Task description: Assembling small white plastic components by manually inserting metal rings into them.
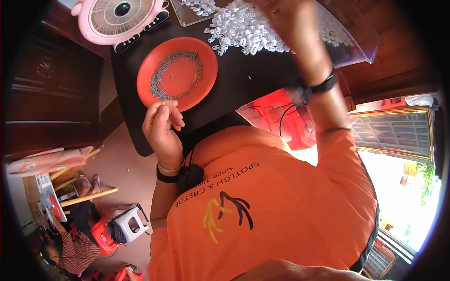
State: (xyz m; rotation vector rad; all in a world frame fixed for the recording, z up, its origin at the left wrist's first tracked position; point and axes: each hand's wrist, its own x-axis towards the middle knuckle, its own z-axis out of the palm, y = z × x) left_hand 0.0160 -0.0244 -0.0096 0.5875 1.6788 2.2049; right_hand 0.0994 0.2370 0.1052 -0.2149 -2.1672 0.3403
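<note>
My left hand (161, 124) is at the near rim of a round orange-red plate (147, 70). Its fingers are curled in with the tips together, and anything between them is too small to make out. On the plate, many small grey metal pins (161, 77) form a rough ring, with a few lying in the middle. Over at the upper right, my right hand (293, 21) is smeared by motion above a heap of small white plastic pieces (246, 30) with holes in them. Whether it holds anything does not show.
A pink-framed fan (123, 21) stands at the table's far left, beside a grey tray (187, 14). One small piece (250, 77) lies alone on the dark table (243, 93). A clear plastic bag or sheet (358, 44) hangs over the right edge. Another person (77, 248) sits at lower left near a white stool (132, 225).
</note>
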